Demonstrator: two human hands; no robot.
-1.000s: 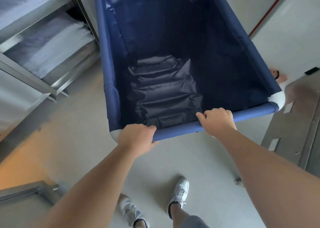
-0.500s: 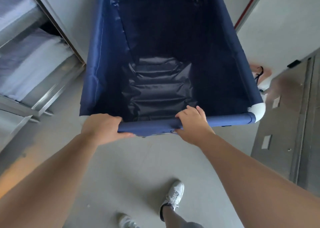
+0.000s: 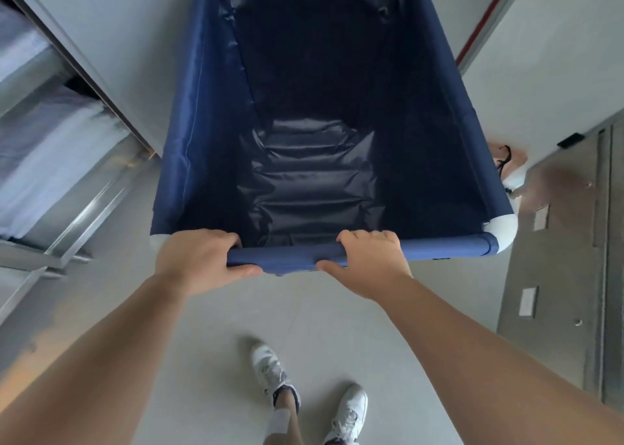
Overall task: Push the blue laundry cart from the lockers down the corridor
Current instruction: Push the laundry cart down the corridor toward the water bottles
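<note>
— Where are we in the job?

— Mid-push, I judge. I have the left hand [image 3: 199, 262] and the right hand [image 3: 371, 264] both on the near rail [image 3: 290, 254] of the deep navy-blue fabric laundry cart [image 3: 324, 114]. The fingers [image 3: 366, 236] of each hand are curled over the top of that padded blue tube, thumbs tucked under it — clamped on the rail, not merely resting.

— And the cart itself?

— Directly ahead of the fingers, running away from me. It looks empty; only its wrinkled dark lining [image 3: 314, 181] shows. Left of the fingers stands a grey metal rack with folded pale linen [image 3: 50, 154], its corner close beside the cart's left wall. Right of the fingers, past the white plastic corner joint [image 3: 503, 230], there is a pink sandal [image 3: 506, 156] on the grey floor [image 3: 304, 326] by a pale wall.

— What does the next move need?

— An even shove through both arms so the cart tracks straight. I would say the gap on the left is the tight one — a slight steer to the right, without running over that sandal. My white trainers [image 3: 270, 370] are behind the rail, mid-step.
</note>
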